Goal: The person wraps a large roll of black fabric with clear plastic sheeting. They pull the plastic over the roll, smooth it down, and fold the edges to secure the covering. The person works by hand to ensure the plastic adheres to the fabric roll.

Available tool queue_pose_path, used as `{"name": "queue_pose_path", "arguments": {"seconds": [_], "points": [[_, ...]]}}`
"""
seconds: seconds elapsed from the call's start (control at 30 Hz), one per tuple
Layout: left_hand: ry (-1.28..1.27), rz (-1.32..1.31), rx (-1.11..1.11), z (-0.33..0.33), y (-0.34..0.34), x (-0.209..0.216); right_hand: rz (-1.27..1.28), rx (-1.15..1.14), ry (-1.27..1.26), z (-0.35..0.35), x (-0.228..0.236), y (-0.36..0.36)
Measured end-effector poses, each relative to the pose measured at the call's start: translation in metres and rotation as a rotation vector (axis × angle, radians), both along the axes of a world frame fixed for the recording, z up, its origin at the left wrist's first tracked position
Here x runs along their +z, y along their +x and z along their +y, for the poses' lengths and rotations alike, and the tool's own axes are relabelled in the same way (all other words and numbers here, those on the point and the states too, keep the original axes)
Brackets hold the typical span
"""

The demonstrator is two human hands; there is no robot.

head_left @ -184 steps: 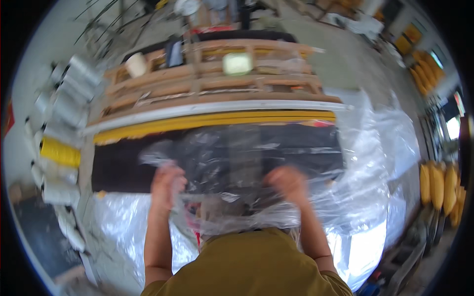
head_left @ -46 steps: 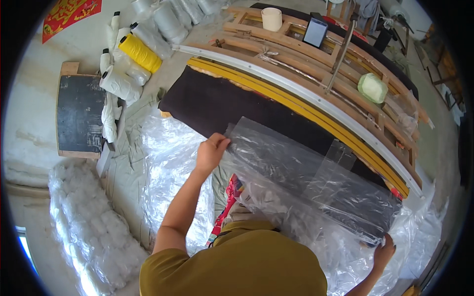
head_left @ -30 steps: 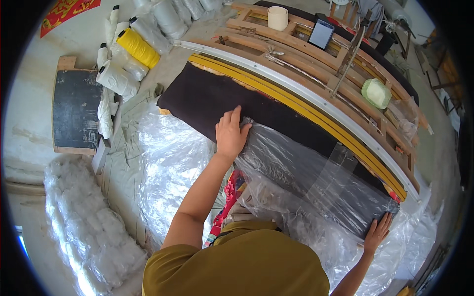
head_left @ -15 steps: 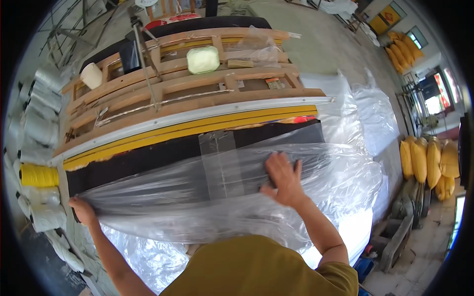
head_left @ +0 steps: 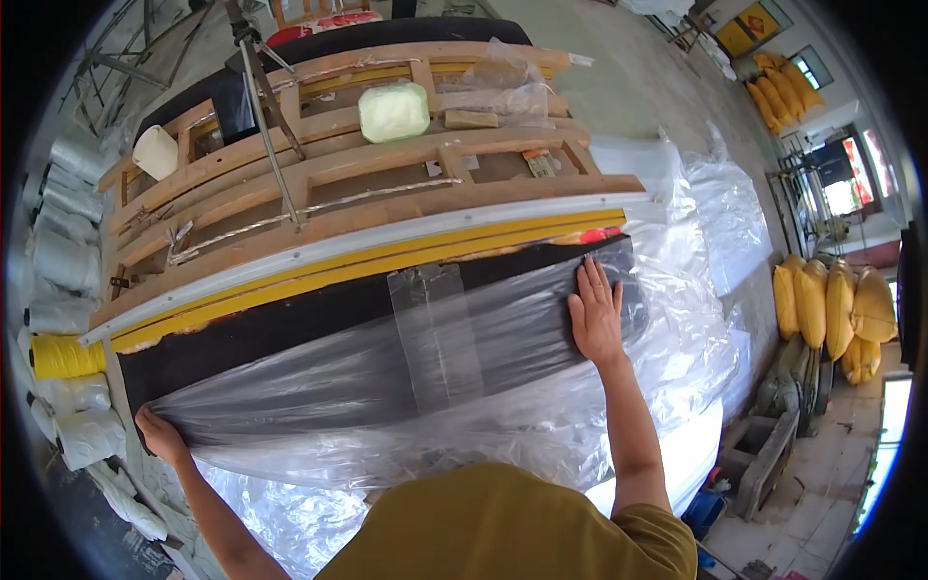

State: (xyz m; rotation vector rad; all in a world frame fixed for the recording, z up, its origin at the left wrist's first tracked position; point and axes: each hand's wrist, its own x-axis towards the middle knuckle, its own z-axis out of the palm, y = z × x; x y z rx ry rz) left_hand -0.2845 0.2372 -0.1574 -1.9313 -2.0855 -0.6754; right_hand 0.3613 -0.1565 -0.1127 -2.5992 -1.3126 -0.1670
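Two hands spread limp, slippery clear plastic sheet (head_left: 387, 387) over a black panel (head_left: 290, 329): left hand (head_left: 159, 437) at 8 o'clock, fingers pinching its corner; right hand (head_left: 596, 314) at 3 o'clock, fingers flat and open.

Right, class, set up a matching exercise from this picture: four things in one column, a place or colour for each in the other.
Things:
1. left hand
2. right hand
3. roll of thread
4. sacks

Places or colours:
A. flat on the clear plastic sheet, fingers spread
B. yellow, stacked at the far right
C. gripping the sheet's left end
D. yellow, at the left edge

Pairs: 1-C, 2-A, 3-D, 4-B
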Motion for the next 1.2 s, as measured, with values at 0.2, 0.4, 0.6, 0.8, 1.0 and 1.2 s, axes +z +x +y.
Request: {"name": "queue_pose_path", "arguments": {"seconds": [0.2,0.4,0.6,0.8,1.0,1.2], "points": [[0.225,-0.082,-0.015,-0.05,-0.027,-0.014,-0.159,-0.093,0.01,0.027,0.018,0.026],[0.128,-1.096,0.041,-0.037,-0.031,-0.031,0.233,-0.189,0.652,0.005,0.009,0.076],[0.04,-0.463,0.124,0.02,0.135,0.033,0.37,-0.202,0.616,0.004,-0.069,0.169],[0.34,-0.286,-0.047,0.062,0.159,0.009,0.117,-0.478,0.377,0.04,-0.054,0.165],[0.248,-0.55,-0.067,0.049,0.154,0.018,0.862,-0.631,0.797,0.045,-0.028,0.158],[0.031,-0.468,0.187,0.051,0.172,0.028,-0.137,-0.287,-0.23,-0.006,-0.09,0.244]]}}
